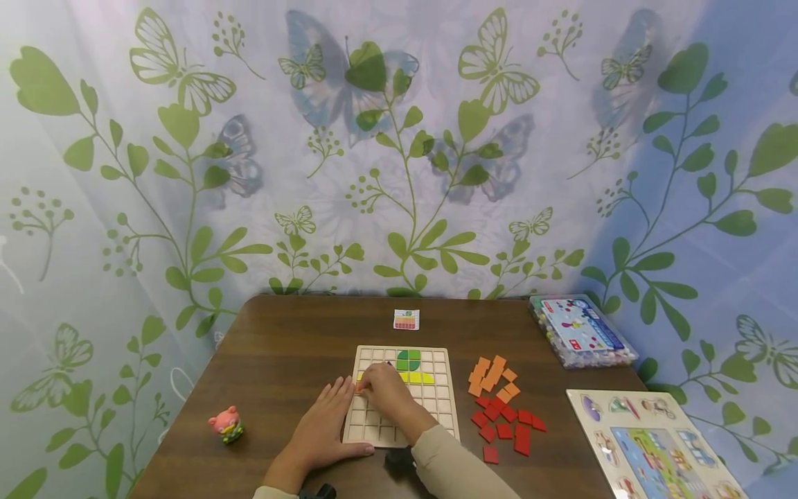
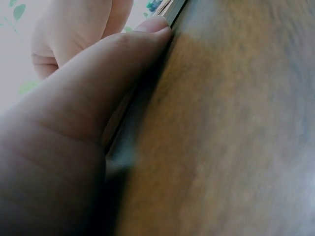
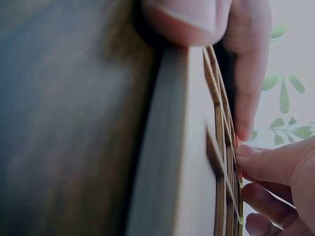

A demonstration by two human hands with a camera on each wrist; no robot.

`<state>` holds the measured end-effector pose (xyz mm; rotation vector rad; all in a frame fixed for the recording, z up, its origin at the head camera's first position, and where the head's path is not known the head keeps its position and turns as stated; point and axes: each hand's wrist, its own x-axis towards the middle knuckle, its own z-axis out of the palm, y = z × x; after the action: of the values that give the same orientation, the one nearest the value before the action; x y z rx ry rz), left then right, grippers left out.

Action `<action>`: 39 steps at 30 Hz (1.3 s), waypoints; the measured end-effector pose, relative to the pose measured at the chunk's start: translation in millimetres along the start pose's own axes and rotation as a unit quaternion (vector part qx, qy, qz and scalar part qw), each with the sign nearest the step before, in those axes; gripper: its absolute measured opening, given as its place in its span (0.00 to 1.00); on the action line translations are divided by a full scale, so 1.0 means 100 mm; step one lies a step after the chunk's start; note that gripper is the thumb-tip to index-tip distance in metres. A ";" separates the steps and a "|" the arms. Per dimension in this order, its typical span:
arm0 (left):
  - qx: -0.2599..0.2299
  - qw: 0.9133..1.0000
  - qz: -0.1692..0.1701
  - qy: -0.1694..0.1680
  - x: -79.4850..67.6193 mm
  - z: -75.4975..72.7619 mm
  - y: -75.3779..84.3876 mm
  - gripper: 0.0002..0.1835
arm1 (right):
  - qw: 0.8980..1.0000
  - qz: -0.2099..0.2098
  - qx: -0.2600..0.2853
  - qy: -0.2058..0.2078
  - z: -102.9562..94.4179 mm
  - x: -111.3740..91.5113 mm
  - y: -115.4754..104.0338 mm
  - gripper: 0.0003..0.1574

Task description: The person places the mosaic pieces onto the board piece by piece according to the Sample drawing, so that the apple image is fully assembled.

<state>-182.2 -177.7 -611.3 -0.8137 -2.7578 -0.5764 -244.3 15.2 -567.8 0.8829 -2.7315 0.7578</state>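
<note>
A square wooden grid board [image 1: 443, 392] lies on the table, with green pieces [image 1: 409, 360] in its upper cells and a row of yellow pieces [image 1: 416, 378] below them. My left hand [image 1: 321, 428] rests along the board's left side, fingers stretched out. Its thumb [image 2: 118, 61] lies against the near edge, as the left wrist view shows. Above the left part of the grid, my right hand [image 1: 389, 396] pinches a small orange tile [image 1: 359, 389] just under the yellow row. Its thumb and fingers [image 3: 268, 164] meet close over the board in the right wrist view, hiding most of the tile.
Loose orange tiles [image 1: 489, 374] and red tiles [image 1: 505, 419] lie right of the board. A small pattern card [image 1: 406, 319] is behind it. Farther right are a bead box [image 1: 582, 333] and a picture puzzle board [image 1: 654, 443]. A pink-headed figurine [image 1: 226, 424] stands at left.
</note>
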 end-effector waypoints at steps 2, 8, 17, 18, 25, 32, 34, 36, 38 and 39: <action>0.000 1.000 0.002 0.002 0.00 0.00 0.00 0.68 | 1.000 0.001 0.002 -0.001 -0.02 -0.03 0.02 0.05; -0.004 1.000 -0.003 -0.005 -0.01 0.03 -0.03 0.68 | 0.999 0.042 0.032 -0.008 -0.17 -0.14 0.16 0.03; 0.000 0.999 -0.033 -0.039 0.02 0.02 -0.01 0.70 | 0.990 0.115 0.070 0.029 -0.57 -0.32 0.74 0.04; 0.000 0.998 -0.035 -0.043 0.02 0.02 -0.01 0.70 | 0.989 0.129 0.070 0.032 -0.61 -0.34 0.81 0.04; 0.005 0.997 -0.046 -0.061 0.03 -0.01 0.01 0.71 | 0.981 0.179 0.057 0.052 -0.88 -0.53 1.25 0.09; 0.004 0.998 -0.038 -0.057 0.03 -0.04 0.03 0.71 | 0.981 0.190 0.026 0.043 -1.13 -0.66 1.62 0.16; 0.003 0.998 -0.037 -0.057 0.03 -0.05 0.03 0.71 | 0.978 0.207 0.021 0.028 -1.19 -0.69 1.71 0.17; 0.001 0.998 -0.038 -0.057 0.03 -0.05 0.04 0.71 | 0.974 0.227 0.027 0.010 -1.25 -0.72 1.77 0.19; 0.001 0.997 -0.041 -0.059 0.03 -0.05 0.04 0.70 | 0.969 0.244 0.037 -0.006 -1.30 -0.74 1.82 0.18; 0.001 0.997 -0.042 -0.059 0.03 -0.05 0.03 0.70 | 0.968 0.248 0.041 -0.013 -1.32 -0.74 1.84 0.17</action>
<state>-182.5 -175.7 -604.5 -0.7578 -2.9114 -0.5565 -290.8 247.9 -554.4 0.2077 -2.9959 0.9478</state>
